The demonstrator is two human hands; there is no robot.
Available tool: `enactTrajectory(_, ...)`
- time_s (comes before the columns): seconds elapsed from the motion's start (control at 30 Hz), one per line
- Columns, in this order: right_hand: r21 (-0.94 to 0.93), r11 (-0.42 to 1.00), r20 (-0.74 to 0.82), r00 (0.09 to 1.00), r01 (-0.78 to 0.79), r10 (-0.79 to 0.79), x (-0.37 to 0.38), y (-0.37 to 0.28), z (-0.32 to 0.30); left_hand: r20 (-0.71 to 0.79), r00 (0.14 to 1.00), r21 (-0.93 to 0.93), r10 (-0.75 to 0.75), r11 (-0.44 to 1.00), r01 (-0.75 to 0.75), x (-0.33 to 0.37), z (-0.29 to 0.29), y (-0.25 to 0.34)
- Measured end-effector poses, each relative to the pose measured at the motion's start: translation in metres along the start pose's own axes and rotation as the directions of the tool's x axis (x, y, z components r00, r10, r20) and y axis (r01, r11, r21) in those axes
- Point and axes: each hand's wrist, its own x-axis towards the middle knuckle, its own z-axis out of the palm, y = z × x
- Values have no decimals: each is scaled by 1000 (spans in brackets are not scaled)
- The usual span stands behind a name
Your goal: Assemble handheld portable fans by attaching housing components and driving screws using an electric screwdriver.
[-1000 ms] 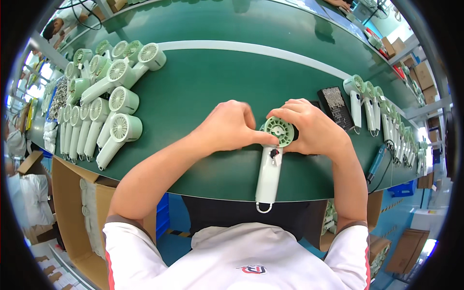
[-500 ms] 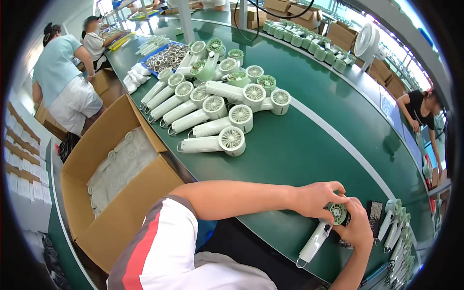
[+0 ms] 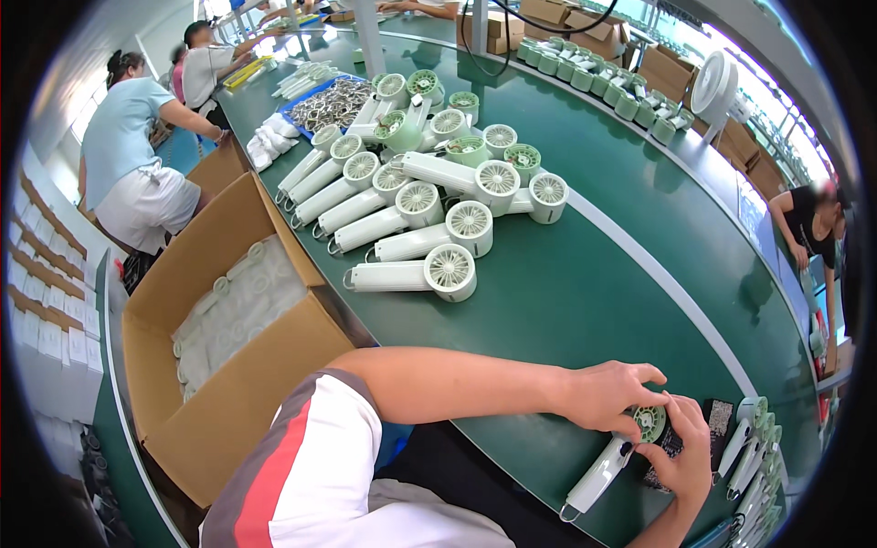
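A white handheld fan with a pale green round head lies tilted on the green table in front of me, its wire loop toward the table's near edge. My left hand reaches across from the left, thumb and fingers closed about the left side of the fan's head, with one finger stretched out above it. My right hand grips the head from the right, thumb near the neck and fingers at the rim. Between them the open green face of the head shows in part. What the fingertips press on is too small to make out.
Several white handheld fans lie in rows at the left. Beside them stands a carton with bagged pieces. A dark tray of small metal parts and more fans lie right. Metal loops fill a blue tray. Other people work farther off.
The view has turned slightly, shifting the scene rightward. A finger of my left hand has straightened and lifted from the fan's head. Both hands stay around the fan.
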Motion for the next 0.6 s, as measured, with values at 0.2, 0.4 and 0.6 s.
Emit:
enactTrajectory(0.2, -16, 998, -31, 998, 59, -60, 1, 1, 1, 5, 999, -24, -41, 999, 41, 0, -2, 1)
enactTrajectory(0.4, -1, 1000, -21, 1000, -13, 13, 4, 1, 0, -39, 994, 55, 97, 994, -95, 2, -4, 1)
enactTrajectory(0.6, -5, 1000, -46, 999, 0, 0, 3, -1, 2, -35, 997, -28, 75, 997, -76, 5, -7, -4)
